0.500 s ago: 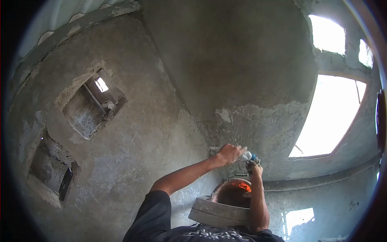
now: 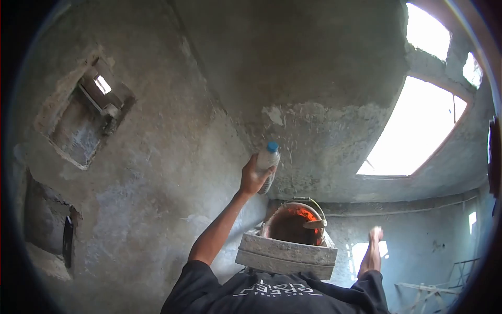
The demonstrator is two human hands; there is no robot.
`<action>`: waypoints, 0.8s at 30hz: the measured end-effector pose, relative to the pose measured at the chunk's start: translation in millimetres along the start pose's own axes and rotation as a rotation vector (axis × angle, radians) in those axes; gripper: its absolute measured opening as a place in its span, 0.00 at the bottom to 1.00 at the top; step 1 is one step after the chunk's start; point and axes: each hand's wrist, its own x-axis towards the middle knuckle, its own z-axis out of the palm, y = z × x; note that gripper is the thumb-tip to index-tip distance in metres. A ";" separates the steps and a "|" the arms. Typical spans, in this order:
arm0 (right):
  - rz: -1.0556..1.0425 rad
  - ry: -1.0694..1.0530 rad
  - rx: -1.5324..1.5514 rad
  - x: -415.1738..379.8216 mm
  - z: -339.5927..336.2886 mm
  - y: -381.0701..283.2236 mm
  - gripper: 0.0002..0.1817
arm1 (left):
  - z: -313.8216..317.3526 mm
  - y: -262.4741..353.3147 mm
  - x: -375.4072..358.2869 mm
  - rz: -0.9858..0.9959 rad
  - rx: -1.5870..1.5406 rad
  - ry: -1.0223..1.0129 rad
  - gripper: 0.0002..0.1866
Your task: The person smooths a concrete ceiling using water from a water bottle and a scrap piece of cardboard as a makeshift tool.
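Observation:
A clear plastic bottle with a blue cap (image 2: 266, 163) is upright, slightly tilted, in my left hand (image 2: 254, 175), whose fingers wrap round it in front of the wall. Off to the right, my right hand (image 2: 376, 234) is held away from the bottle; it is small and blurred, and its fingers cannot be made out. Between my arms a bucket (image 2: 286, 224) with an orange-red inside and a handle with a pale grip (image 2: 315, 224) rests at a grey wooden ledge (image 2: 287, 254).
Rough grey plastered walls surround me, with two recesses (image 2: 78, 125) on the left. A large bright window opening (image 2: 415, 131) is on the right. A pale metal frame (image 2: 434, 288) stands at the lower right. A ridge (image 2: 402, 209) runs along the right wall.
My left hand has moved left and up with the bottle. My right hand has left the bottle's cap end and moved far right, and a dark crumpled thing near it no longer shows.

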 end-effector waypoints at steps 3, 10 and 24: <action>-0.093 -0.408 -0.104 -60.4 34.3 58.1 0.13 | -22.4 -15.9 8.0 0.062 0.104 0.061 0.26; -0.285 -0.284 1.205 -125.9 -157.4 27.2 0.07 | -17.9 -22.4 -32.0 -0.118 0.038 0.062 0.26; -0.187 0.051 0.265 -98.3 -150.3 -168.4 0.21 | -41.9 -68.6 -39.5 -0.179 0.045 0.101 0.30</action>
